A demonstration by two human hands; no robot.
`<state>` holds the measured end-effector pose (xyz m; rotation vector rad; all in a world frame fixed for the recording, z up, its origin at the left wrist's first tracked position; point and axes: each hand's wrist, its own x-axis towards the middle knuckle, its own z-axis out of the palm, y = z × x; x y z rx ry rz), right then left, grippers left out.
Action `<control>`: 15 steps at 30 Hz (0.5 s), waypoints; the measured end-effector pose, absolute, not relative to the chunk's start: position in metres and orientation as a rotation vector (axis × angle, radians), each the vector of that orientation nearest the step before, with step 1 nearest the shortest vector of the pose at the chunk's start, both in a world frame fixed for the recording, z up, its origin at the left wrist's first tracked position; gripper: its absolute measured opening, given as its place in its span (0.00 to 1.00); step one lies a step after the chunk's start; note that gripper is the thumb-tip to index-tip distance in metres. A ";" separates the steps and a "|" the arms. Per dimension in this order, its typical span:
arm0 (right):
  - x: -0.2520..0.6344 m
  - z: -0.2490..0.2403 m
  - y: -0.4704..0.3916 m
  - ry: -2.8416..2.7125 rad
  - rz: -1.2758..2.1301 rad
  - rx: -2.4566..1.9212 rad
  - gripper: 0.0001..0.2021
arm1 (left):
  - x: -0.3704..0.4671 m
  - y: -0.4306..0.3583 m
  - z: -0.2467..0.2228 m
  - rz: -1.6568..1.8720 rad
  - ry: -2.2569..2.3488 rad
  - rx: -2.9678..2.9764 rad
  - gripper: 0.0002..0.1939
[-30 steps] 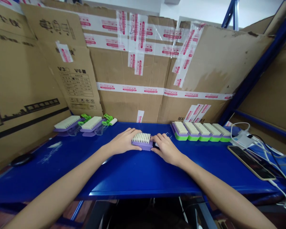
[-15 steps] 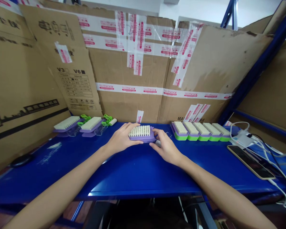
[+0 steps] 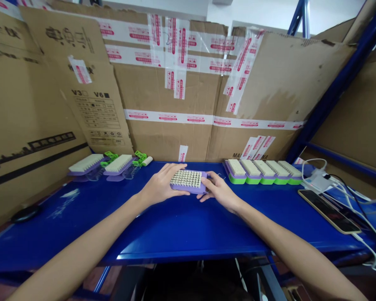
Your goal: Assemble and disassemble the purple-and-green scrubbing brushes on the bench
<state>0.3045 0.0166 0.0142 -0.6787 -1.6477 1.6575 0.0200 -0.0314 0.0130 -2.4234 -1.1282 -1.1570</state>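
Observation:
In the middle of the head view a purple scrub brush is held with its pale bristles facing up and tilted toward me. My left hand grips its left end, thumb along the near edge and fingers on the far side. At the right end my right hand is closed on the purple body, thumb on top and fingers curled beneath. The underside of the brush is hidden.
Several brushes with green bases line the table's back right. Two purple brushes lie at the back left beside green clips. A phone, charger and cables lie right. Cardboard walls the blue table.
The brush has come slightly nearer and to the right, its bristle face now tipped more toward me. My right thumb has moved from the near side onto its right end.

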 end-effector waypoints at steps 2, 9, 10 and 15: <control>0.305 0.014 0.016 -1.602 1.695 -0.661 0.21 | 0.021 -0.030 0.013 -1.269 -1.218 -2.422 0.53; 0.304 0.014 0.017 -1.451 1.823 -0.625 0.17 | 0.021 -0.013 0.003 -1.850 -1.447 -2.353 0.57; 0.304 0.014 0.017 -1.437 1.844 -0.616 0.17 | 0.020 -0.012 0.002 -1.865 -1.462 -2.363 0.54; 0.302 0.013 0.014 -1.396 1.928 -0.572 0.17 | 0.019 -0.020 0.005 -1.737 -1.435 -2.325 0.50</control>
